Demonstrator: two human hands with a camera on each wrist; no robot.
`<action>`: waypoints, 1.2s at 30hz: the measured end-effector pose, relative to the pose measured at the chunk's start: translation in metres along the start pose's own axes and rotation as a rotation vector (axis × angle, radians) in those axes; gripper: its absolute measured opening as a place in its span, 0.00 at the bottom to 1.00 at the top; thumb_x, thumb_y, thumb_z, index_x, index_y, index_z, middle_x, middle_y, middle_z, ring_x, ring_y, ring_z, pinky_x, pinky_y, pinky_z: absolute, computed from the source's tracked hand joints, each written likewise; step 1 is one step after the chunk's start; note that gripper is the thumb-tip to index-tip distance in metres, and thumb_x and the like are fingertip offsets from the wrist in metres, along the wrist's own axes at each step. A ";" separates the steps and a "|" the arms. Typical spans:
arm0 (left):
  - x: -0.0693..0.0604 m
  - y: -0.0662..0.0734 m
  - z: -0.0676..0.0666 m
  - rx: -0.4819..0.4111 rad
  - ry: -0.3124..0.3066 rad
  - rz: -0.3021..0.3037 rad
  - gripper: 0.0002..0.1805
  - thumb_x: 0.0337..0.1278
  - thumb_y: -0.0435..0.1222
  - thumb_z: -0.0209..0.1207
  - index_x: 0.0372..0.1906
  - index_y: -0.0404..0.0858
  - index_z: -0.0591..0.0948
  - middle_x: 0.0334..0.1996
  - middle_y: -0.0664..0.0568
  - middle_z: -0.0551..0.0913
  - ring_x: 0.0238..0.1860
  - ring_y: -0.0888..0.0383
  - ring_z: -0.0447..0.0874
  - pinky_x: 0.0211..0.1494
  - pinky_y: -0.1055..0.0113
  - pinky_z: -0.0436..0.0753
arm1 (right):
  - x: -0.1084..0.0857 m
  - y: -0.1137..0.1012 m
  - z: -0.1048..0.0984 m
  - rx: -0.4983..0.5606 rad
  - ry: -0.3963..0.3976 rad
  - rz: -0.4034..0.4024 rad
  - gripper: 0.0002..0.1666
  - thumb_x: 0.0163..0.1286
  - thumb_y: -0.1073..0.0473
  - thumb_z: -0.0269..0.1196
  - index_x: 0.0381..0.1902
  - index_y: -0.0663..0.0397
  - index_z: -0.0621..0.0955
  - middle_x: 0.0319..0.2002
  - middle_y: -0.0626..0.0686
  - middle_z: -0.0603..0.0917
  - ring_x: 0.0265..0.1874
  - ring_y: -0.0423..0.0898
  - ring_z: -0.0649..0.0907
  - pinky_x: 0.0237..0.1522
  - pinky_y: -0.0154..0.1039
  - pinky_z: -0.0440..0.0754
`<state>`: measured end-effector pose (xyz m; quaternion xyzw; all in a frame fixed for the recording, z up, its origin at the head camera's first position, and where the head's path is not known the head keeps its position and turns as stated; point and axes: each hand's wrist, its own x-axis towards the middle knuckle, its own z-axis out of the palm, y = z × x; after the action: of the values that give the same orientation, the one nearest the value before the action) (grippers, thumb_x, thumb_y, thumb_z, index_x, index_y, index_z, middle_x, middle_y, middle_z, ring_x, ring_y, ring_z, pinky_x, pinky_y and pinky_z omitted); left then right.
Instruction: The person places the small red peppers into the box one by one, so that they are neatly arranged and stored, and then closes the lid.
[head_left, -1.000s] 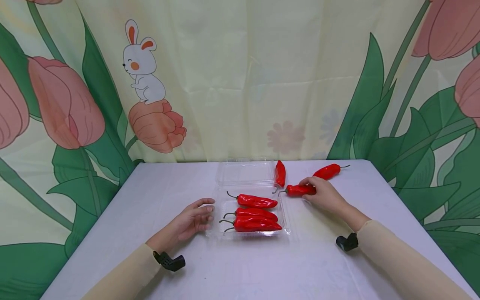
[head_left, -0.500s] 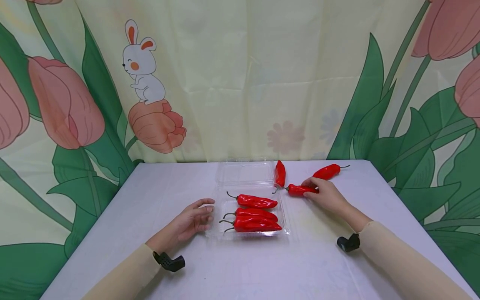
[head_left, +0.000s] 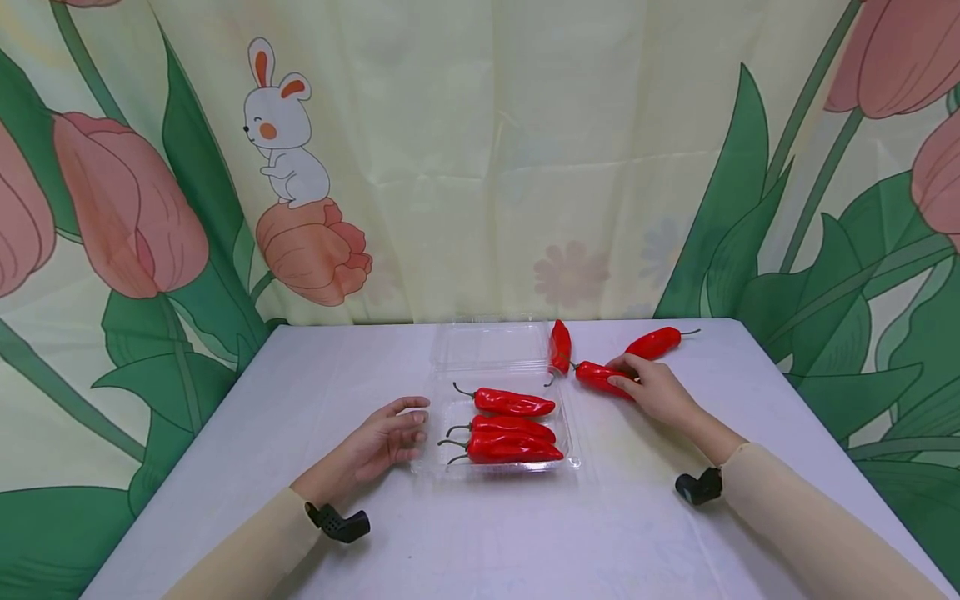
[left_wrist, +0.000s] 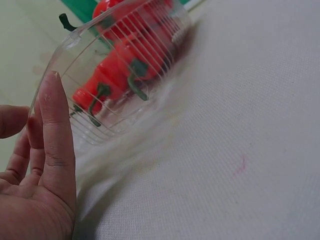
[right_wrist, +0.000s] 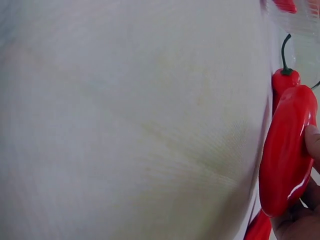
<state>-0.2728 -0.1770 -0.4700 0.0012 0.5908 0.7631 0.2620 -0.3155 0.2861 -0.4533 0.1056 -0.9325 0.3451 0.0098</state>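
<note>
My right hand (head_left: 656, 390) pinches a red pepper (head_left: 598, 377) between thumb and fingers, just right of the clear plastic box; its stem points to the upper left. In the right wrist view that pepper (right_wrist: 287, 152) shows large and shiny, with part of the hand (right_wrist: 300, 220) behind it. My left hand (head_left: 378, 442) is beside the box's left side, its fingers extended; in the left wrist view the index finger (left_wrist: 54, 125) lies along the clear box wall (left_wrist: 117, 122). Several red peppers (head_left: 513, 450) lie crosswise inside the box (head_left: 573, 461), stems to the left.
The box's lid (head_left: 491, 346) is folded back at the rear. One loose red pepper (head_left: 559, 346) lies against the lid's right side, and another (head_left: 654, 342) lies farther right, behind my right hand. A white cloth covers the table (head_left: 480, 533); a printed curtain (head_left: 465, 167) hangs behind.
The pepper in my right hand has shifted slightly right and turned, its stem end swinging upward and its tip toward me. My left hand has stayed in place.
</note>
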 end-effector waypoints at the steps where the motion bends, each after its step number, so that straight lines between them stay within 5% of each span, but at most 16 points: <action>1: 0.000 0.000 0.000 0.002 -0.001 0.000 0.18 0.76 0.33 0.56 0.64 0.41 0.70 0.40 0.56 0.79 0.33 0.62 0.82 0.33 0.70 0.86 | 0.000 0.000 0.000 0.000 0.000 0.003 0.22 0.75 0.58 0.65 0.62 0.60 0.78 0.56 0.63 0.83 0.53 0.59 0.80 0.55 0.54 0.86; 36: -0.003 0.004 0.002 0.009 -0.001 -0.004 0.23 0.76 0.33 0.55 0.69 0.36 0.66 0.41 0.55 0.78 0.33 0.62 0.82 0.34 0.70 0.86 | -0.002 -0.023 -0.013 0.027 0.048 0.003 0.24 0.72 0.58 0.67 0.61 0.61 0.78 0.56 0.65 0.83 0.52 0.61 0.82 0.50 0.50 0.88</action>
<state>-0.2713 -0.1765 -0.4651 0.0016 0.5942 0.7598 0.2639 -0.3096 0.2780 -0.4291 0.0958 -0.9274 0.3603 0.0304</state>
